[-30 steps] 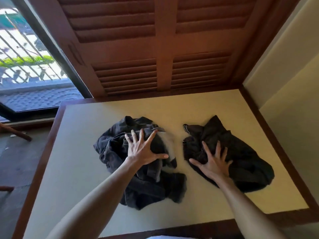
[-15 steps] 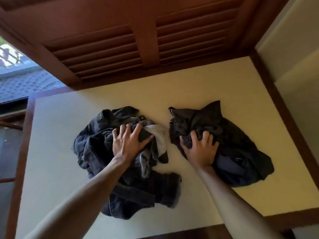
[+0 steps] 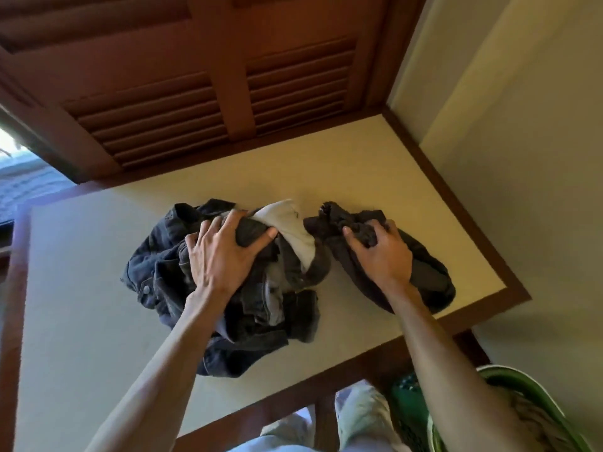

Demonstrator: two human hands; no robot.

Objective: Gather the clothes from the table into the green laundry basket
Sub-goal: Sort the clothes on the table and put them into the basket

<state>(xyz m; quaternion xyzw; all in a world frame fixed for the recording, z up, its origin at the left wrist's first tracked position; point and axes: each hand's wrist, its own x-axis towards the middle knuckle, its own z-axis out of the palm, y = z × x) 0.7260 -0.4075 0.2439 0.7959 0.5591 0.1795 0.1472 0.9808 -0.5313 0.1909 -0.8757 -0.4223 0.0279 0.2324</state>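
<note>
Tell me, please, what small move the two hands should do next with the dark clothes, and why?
Probably lift both bundles and swing them right and down. The left hand already grips the dark denim pile, the right hand grips the crumpled black garment, and the green plastic laundry basket waits below the table's right corner.

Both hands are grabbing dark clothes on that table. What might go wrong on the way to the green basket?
The left hand grips only the top of the big denim pile, so the loose pale garment or lower folds might slip out. The right hand holds the dark garment by one bunch, so its tail may drag. The green basket sits low to the right, partly behind the right arm.
</note>
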